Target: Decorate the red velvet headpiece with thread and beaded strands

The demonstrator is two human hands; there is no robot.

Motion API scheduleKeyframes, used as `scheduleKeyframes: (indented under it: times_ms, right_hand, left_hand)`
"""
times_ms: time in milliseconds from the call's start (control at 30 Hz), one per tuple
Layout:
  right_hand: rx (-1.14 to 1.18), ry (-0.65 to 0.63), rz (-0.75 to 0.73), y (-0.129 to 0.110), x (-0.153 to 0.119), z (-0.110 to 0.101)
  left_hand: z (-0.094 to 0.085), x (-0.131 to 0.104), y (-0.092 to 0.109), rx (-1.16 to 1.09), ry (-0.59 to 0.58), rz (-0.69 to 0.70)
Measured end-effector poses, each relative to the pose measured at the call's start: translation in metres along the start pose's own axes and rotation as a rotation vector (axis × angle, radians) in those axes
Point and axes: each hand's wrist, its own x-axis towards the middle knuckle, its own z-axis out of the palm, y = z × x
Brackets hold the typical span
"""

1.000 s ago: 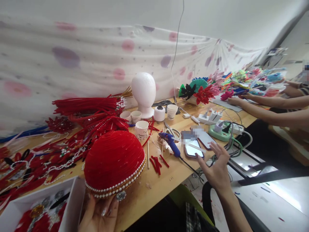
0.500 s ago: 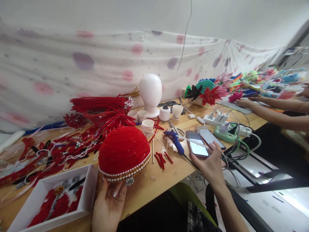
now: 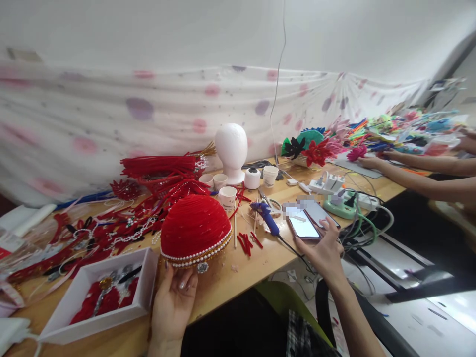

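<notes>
My left hand (image 3: 174, 300) holds the near rim of a red domed cap (image 3: 195, 225), fingers curled under the edge. White pearl beads and a gold band run round that rim, and a clear round gem hangs near my fingertips. My right hand (image 3: 323, 250) grips the near end of a lit smartphone (image 3: 304, 225), thumb at one corner and fingers at the other side. Beside the phone lies a blue hot glue gun (image 3: 267, 218), with scissors (image 3: 273, 204) just behind it. Short red strips (image 3: 245, 243) are scattered between the cap and the glue gun.
A white foam head (image 3: 231, 151) stands at the back near paper cups (image 3: 227, 197). To the left are a white box (image 3: 147, 277) with red pieces and tangled red trimmings. Power strips (image 3: 340, 206) and cables crowd the right edge. Another person's arms (image 3: 405, 173) reach in farther right.
The camera view has shifted slightly, so the scene sits a little differently in the frame. Both hands keep their places, at the cap and at the phone.
</notes>
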Motion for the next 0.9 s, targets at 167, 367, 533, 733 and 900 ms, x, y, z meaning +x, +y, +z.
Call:
scheduleKeyframes:
  times_ms: [167, 367, 533, 733, 900]
  right_hand:
    - [0.014, 0.111, -0.081, 0.002, -0.008, -0.003]
    - [-0.035, 0.155, -0.174, 0.007, -0.013, -0.007]
    - [-0.044, 0.048, -0.246, 0.015, -0.01, -0.004]
    - [-0.057, 0.178, -0.256, 0.007, -0.009, -0.011]
    - [-0.061, 0.232, -0.279, 0.004, -0.009, -0.02]
  left_hand:
    - [-0.003, 0.001, -0.001, -0.011, -0.02, 0.005]
    - [-0.004, 0.001, 0.0, -0.011, -0.017, -0.01]
    - [-0.005, 0.0, 0.001, -0.031, -0.04, -0.008]
    - [-0.005, 0.002, 0.0, -0.032, -0.073, -0.012]
    - [-0.007, 0.001, 0.0, -0.029, -0.081, -0.012]
